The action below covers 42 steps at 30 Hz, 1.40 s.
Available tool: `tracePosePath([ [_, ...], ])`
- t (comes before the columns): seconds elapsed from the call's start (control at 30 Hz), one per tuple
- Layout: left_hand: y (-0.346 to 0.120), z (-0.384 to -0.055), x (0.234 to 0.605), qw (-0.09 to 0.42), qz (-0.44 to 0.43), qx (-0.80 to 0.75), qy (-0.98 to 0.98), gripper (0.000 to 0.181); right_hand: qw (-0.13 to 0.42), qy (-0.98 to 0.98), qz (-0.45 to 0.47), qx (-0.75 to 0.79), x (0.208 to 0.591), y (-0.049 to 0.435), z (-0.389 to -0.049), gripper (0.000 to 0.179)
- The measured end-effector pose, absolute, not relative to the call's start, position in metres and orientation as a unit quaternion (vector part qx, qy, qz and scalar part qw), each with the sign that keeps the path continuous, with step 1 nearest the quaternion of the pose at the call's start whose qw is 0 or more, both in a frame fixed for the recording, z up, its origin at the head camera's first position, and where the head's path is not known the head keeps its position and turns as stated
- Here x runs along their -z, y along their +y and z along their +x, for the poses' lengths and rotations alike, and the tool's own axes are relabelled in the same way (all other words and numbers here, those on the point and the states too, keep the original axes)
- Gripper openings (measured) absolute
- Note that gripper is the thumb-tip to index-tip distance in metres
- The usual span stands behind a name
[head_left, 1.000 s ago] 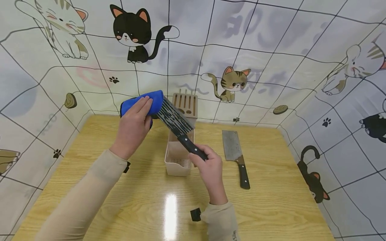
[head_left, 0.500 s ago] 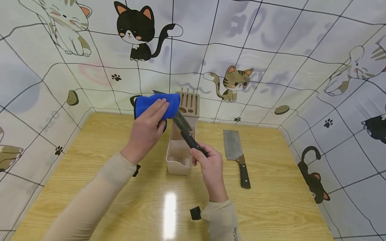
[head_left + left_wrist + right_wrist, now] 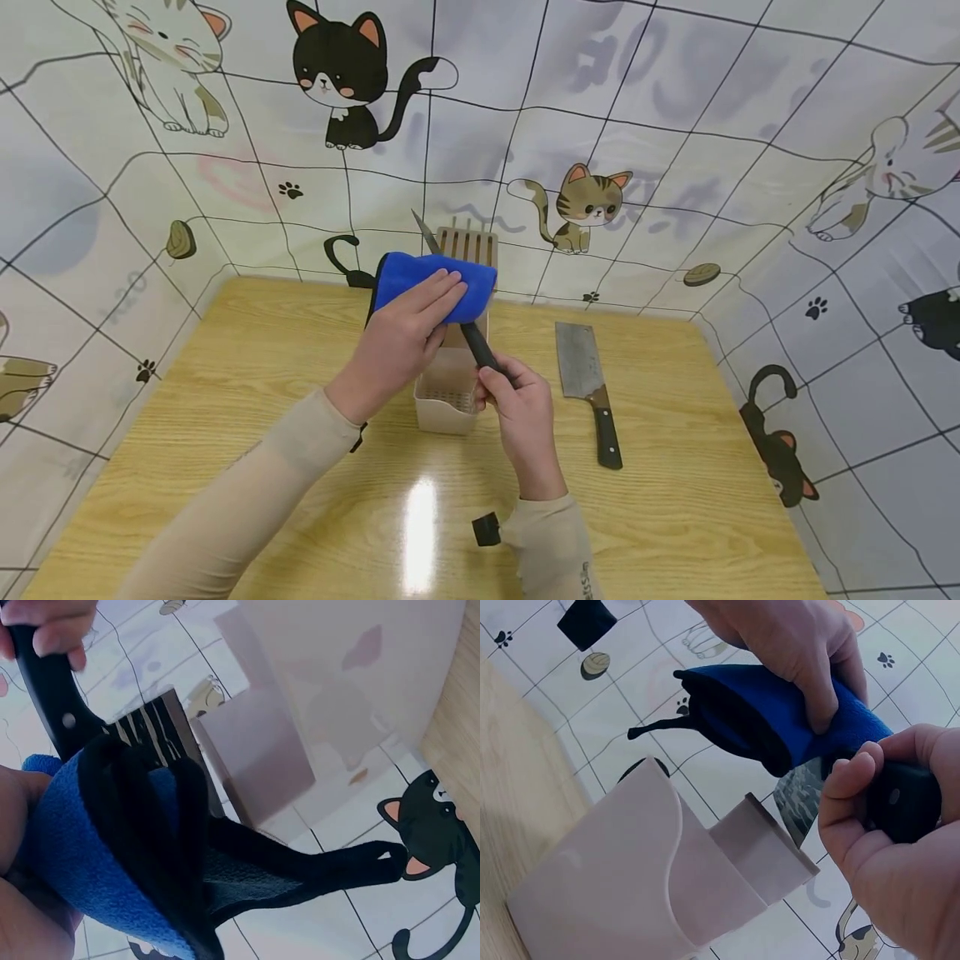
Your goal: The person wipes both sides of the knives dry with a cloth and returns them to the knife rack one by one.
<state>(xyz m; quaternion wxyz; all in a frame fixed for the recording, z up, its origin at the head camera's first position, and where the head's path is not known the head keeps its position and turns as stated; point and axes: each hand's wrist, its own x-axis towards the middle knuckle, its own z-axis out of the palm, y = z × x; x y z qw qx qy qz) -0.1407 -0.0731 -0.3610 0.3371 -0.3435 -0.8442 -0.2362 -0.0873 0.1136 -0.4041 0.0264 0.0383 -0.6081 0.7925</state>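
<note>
In the head view, my right hand (image 3: 522, 412) grips the black handle of a kitchen knife (image 3: 476, 346), whose blade slants up and left. My left hand (image 3: 397, 346) pinches a blue cloth (image 3: 478, 293) with black edging, folded over that blade near the handle, with the thumb on one face and the fingers on the other. Only the pointed end of the blade shows beyond the cloth. In the left wrist view, a dark-streaked stretch of the blade (image 3: 154, 727) shows beside the cloth. The right wrist view shows more of the blade (image 3: 801, 796) below it.
A pale pink knife holder (image 3: 445, 419) with a slotted brown top (image 3: 468, 243) stands on the wooden table (image 3: 645, 533), behind and below the hands. To its right lies a cleaver (image 3: 577, 362), handle toward me. Cat-printed sheeting (image 3: 465, 125) encloses the back and sides.
My left hand has slid the cloth right and down along the blade, from near its far end to near the handle. The blade has turned nearly edge-on. My right hand keeps its grip.
</note>
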Motion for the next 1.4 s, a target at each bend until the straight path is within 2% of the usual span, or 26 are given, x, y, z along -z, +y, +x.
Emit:
tracePosePath([
  [0.33,-0.066,-0.131,0.360,0.334,-0.365,0.226,-0.839,0.049,-0.017,-0.597,0.086,-0.798,0.400,0.118,-0.086,0.029],
  [0.7,-0.058,-0.118,0.363,0.367,-0.394,0.164,-0.827,0.048,-0.022,-0.562,0.124,-0.818,0.400,0.118,-0.087,0.032],
  [0.97,-0.055,-0.107,0.361,0.368,-0.413,0.132,-0.822,0.051,-0.007,-0.555,0.127,-0.822,0.401,0.118,-0.087,0.016],
  [1.07,-0.054,-0.107,0.359,0.371,-0.411,0.125,-0.823,0.050,-0.004,-0.550,0.129,-0.825,0.401,0.118,-0.087,0.016],
  [1.4,-0.059,-0.119,0.355,0.397,-0.388,0.164,-0.816,0.048,-0.029,-0.520,0.168,-0.837,0.399,0.121,-0.086,0.034],
])
